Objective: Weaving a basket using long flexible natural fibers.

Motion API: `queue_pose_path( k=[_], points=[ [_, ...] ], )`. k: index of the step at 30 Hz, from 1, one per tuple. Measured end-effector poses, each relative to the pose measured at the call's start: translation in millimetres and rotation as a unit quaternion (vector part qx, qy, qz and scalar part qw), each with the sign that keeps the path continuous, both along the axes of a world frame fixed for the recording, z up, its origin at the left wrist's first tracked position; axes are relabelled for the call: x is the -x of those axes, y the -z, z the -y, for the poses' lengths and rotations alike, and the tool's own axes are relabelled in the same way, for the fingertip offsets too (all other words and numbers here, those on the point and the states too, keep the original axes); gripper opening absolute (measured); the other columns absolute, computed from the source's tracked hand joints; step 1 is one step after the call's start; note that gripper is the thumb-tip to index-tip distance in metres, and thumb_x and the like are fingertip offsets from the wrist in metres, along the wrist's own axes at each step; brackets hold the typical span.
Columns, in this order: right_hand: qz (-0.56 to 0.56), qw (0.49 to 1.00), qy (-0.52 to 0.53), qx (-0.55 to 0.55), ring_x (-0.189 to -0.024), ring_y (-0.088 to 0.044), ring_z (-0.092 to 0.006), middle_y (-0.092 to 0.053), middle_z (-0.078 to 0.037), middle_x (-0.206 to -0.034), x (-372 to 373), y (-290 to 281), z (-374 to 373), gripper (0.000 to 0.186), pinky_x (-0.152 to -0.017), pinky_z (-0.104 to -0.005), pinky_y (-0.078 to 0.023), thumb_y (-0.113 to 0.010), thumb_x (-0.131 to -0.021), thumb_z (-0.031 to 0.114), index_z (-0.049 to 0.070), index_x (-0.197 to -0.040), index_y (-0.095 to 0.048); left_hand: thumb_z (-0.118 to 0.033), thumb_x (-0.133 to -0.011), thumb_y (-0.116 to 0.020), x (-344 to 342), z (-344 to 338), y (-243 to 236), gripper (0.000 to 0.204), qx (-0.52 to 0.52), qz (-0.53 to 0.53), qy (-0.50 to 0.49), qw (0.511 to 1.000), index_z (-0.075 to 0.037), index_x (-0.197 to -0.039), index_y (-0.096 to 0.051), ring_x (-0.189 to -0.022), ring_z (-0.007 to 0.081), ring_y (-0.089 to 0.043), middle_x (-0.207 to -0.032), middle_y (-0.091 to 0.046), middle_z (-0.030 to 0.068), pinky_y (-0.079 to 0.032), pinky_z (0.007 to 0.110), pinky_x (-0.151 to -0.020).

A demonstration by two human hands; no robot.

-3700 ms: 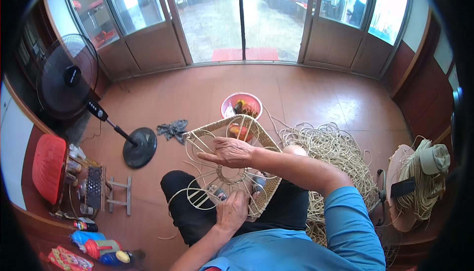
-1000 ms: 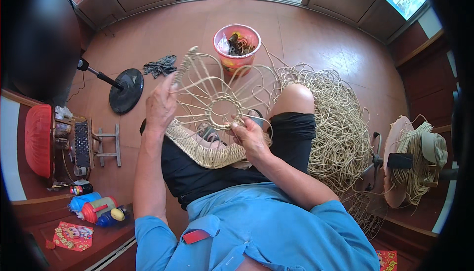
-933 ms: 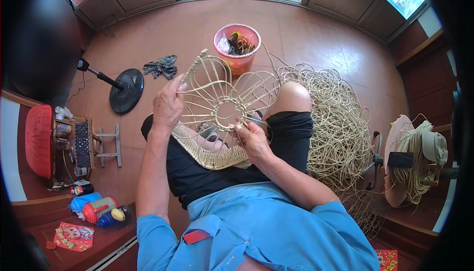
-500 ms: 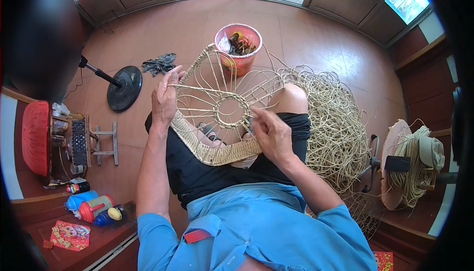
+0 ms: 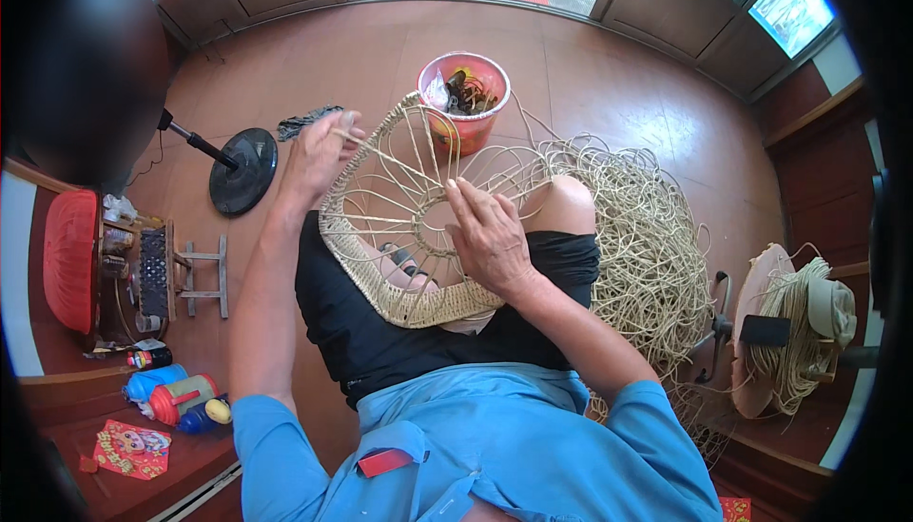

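Observation:
A pale cord frame point(image 5: 409, 308) rests across my knees, its thick woven border bent round spoke-like strands that meet at a small wrapped ring point(image 5: 421, 230). My left hand point(image 5: 319, 161) is raised at the border's upper left, its fingers closed on a strand of cord point(image 5: 385, 154) that runs taut toward the ring. Over the ring's right side lies my right hand point(image 5: 493, 240). Its fingers reach forward, with the fingertips at the strand's inner end, and it grips the frame there. The hand covers part of the ring.
A pink bucket point(image 5: 478, 132) of odds and ends stands beyond the frame. On my right lie a large heap of loose cord point(image 5: 647, 246) and a reel point(image 5: 751, 332). A round black stand base point(image 5: 244, 172), a dark cloth point(image 5: 309, 123) and bottles point(image 5: 181, 398) are on my left.
My left hand has turned and lifted slightly, drawing the strand up and away from the ring. My right hand has moved left and up over the ring.

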State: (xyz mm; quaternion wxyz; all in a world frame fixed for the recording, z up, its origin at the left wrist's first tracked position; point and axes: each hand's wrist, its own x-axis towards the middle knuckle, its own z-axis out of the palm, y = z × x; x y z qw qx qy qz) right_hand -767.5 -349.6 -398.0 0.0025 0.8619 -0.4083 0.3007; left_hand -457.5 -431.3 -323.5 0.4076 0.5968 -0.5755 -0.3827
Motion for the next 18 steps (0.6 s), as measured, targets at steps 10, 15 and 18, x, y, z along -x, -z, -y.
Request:
queue_pose_path(
  k=[10, 15, 18],
  points=[
    [-0.085, 0.996, 0.022, -0.019, -0.138, -0.055, -0.0338, -0.054, -0.021, -0.153, -12, -4, -3, 0.087, -0.119, -0.0480, -0.040, -0.075, -0.096, 0.030, -0.008, -0.167, -0.042, -0.026, -0.105, -0.061, 92, 97, -46, 0.040, 0.130, 0.345, 0.069, 0.927, -0.004, -0.138, -0.071, -0.105, 0.0463, -0.074, -0.119, -0.078, 0.0216, -0.058, 0.052, -0.093],
    [-0.047, 0.998, 0.031, -0.042, -0.132, -0.059, -0.0332, -0.057, -0.019, -0.147, -11, -2, 1, 0.076, -0.116, -0.0474, -0.043, -0.072, -0.097, 0.024, -0.003, -0.163, -0.048, -0.012, -0.104, -0.064, 89, 39, -44, 0.054, 0.270, 0.277, -0.056, 0.920, -0.005, -0.156, -0.057, -0.108, 0.0417, -0.077, -0.122, -0.077, 0.0231, -0.060, 0.050, -0.094],
    [-0.034, 0.999, 0.027, -0.014, -0.128, -0.061, -0.0308, -0.059, -0.015, -0.144, -10, 0, 3, 0.069, -0.114, -0.0451, -0.045, -0.069, -0.095, 0.016, 0.002, -0.160, -0.053, -0.009, -0.105, -0.063, 96, -11, -29, 0.060, 0.182, 0.218, -0.043, 0.958, -0.003, -0.163, -0.048, -0.104, 0.0425, -0.078, -0.120, -0.077, 0.0228, -0.062, 0.051, -0.093]
  ],
)
